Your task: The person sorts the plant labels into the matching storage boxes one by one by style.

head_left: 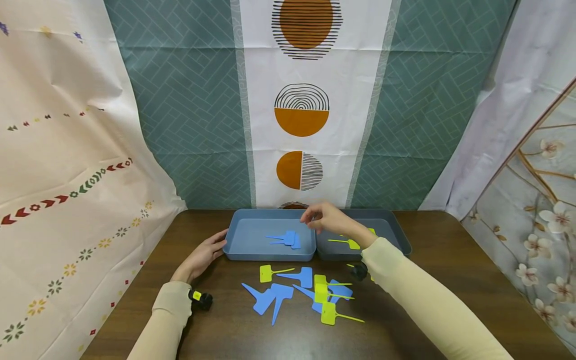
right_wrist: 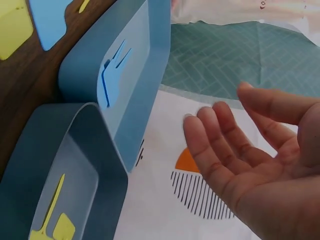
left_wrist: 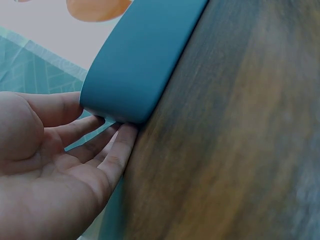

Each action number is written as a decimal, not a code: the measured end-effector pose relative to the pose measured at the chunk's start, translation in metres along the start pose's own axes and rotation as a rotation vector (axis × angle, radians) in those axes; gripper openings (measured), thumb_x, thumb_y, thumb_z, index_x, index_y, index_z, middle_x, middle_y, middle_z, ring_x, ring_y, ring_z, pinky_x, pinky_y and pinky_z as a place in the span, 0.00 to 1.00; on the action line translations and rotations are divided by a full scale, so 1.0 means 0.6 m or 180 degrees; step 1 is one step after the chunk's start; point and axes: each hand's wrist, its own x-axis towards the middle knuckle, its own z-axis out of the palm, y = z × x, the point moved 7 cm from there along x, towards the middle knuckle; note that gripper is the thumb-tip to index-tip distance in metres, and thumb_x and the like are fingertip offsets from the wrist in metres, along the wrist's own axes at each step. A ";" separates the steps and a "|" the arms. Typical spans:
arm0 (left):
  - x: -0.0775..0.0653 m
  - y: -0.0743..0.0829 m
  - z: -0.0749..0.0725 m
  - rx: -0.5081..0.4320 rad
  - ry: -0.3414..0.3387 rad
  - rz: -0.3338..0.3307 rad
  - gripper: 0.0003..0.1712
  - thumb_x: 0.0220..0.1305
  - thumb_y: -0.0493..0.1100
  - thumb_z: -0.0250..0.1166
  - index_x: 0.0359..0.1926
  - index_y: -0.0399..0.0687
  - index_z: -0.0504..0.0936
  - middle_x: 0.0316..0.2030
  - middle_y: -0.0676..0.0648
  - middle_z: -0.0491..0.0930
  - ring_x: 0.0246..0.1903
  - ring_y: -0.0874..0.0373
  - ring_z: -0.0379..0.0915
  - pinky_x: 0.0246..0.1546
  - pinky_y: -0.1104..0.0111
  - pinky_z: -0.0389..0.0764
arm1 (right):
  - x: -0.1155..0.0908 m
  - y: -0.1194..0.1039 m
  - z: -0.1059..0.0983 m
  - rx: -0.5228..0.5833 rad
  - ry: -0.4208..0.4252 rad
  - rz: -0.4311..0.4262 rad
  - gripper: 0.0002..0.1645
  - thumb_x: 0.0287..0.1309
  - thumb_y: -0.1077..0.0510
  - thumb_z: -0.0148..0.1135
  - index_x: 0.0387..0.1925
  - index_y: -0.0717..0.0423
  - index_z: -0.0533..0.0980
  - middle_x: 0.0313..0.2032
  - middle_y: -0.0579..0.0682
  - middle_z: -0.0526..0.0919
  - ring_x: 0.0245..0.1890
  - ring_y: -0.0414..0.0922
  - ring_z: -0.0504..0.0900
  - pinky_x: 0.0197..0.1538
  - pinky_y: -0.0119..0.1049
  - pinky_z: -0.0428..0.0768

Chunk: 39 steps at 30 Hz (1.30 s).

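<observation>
Patterned cloth (head_left: 193,100) hangs behind a brown table (head_left: 225,335). Just below the frame's centre, a light tray (head_left: 270,257) contains blue tags (head_left: 290,237); just beside it, to the right, a dark tray (head_left: 400,245) contains yellow tags (head_left: 352,244). Loose tags (head_left: 282,290) of both colours lie at lower centre, some overlapping. Left hand (head_left: 204,255), fingers extended, touches the light tray's left end. Right hand (head_left: 327,218), relaxed with fingers slightly bent and thumb apart, is above the trays' adjoining ends, holding nothing.
</observation>
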 end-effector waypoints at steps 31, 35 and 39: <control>-0.004 0.002 0.000 0.0031 0.0028 -0.0024 0.33 0.86 0.38 0.40 0.83 0.36 0.42 0.82 0.33 0.40 0.81 0.38 0.37 0.79 0.44 0.46 | -0.136 0.068 0.014 -0.0005 -0.0063 -0.0046 0.14 0.69 0.63 0.64 0.52 0.67 0.81 0.42 0.53 0.83 0.39 0.51 0.81 0.42 0.51 0.86; -0.003 0.002 0.001 0.0028 0.0020 -0.0008 0.33 0.86 0.38 0.40 0.83 0.36 0.42 0.82 0.33 0.40 0.81 0.38 0.37 0.79 0.44 0.45 | -0.141 0.076 0.019 0.0083 -0.0022 0.0055 0.13 0.69 0.63 0.65 0.52 0.66 0.81 0.40 0.52 0.82 0.40 0.52 0.81 0.44 0.55 0.87; -0.002 0.002 0.001 -0.0008 0.0025 -0.0015 0.33 0.86 0.38 0.40 0.83 0.36 0.42 0.82 0.33 0.40 0.81 0.39 0.37 0.79 0.45 0.45 | -0.145 0.082 0.027 0.0171 -0.0050 0.0101 0.12 0.69 0.63 0.65 0.51 0.62 0.82 0.40 0.52 0.82 0.40 0.57 0.81 0.44 0.56 0.86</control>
